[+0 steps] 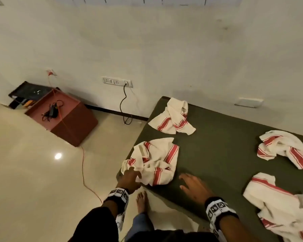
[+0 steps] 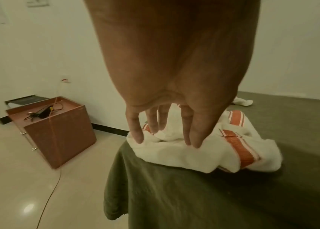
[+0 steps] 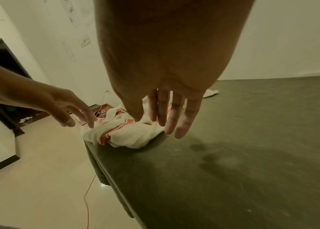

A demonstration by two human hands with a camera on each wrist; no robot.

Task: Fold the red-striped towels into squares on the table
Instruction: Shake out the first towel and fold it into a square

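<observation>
Several crumpled white towels with red stripes lie on the dark green table. The nearest-left towel sits at the table's front-left corner. My left hand reaches onto its left edge, and the straight, spread fingertips touch the cloth. My right hand hovers open just right of that towel, fingers extended, holding nothing. Other towels lie at the far left, the right and the near right.
A red-brown cabinet with cables on top stands on the floor to the left. An orange cable runs across the floor. My bare foot is beside the table's front-left corner. A wall runs behind the table.
</observation>
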